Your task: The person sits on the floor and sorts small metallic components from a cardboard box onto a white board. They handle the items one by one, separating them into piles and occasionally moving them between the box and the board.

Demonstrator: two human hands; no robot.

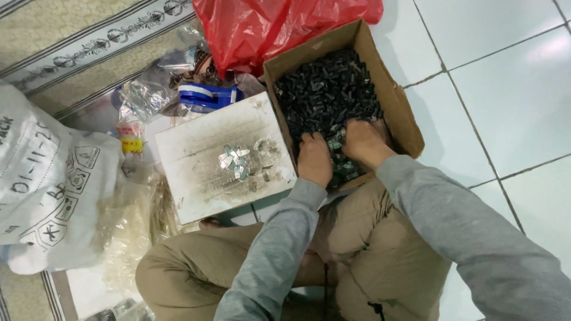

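Both hands dig in the cardboard box (397, 98) at one o'clock: left hand (314, 159) and right hand (364, 142) curl into the small black parts (326, 89); whether they grasp any, I cannot tell. Few silvery pieces (235, 161) lie on the white board (196, 178) at ten o'clock; the box remains nearly full.

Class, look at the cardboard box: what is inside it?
The cardboard box holds a heap of small black parts. Both hands, left and right, dig in, hiding the pieces beneath them.
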